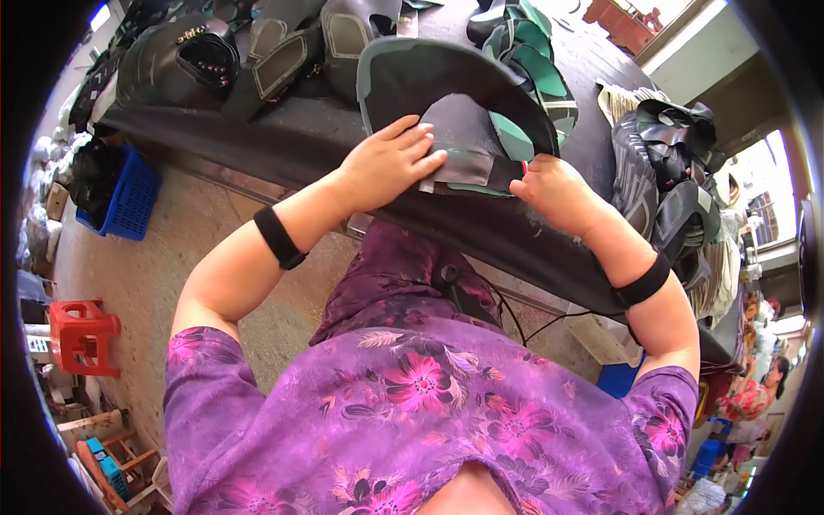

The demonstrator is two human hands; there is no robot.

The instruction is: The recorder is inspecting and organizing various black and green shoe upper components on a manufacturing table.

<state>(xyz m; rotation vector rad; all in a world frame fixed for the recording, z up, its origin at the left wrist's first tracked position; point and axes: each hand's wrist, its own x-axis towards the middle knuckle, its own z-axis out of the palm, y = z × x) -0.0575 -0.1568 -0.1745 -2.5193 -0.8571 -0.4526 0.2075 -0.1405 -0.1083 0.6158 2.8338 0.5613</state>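
On the near edge of the dark-topped table lies a curved black leather upper (459, 129), like a boot or shoe part, with a green lining showing at its inner edges. My left hand (393, 163) rests on the left of its near flap, fingers stretched out and apart. At the flap's right end my right hand (556, 193) is closed, its thumb and fingers pinching the edge beside a small red mark. What lies beneath those fingers is hidden.
Black cut pieces (283, 64) line the table's far left, and green-lined pieces (532, 60) lie behind the upper. More black pieces (661, 163) are stacked on the right. A blue crate (129, 193) and a red stool (84, 336) stand at left. Another person (755, 390) is far right.
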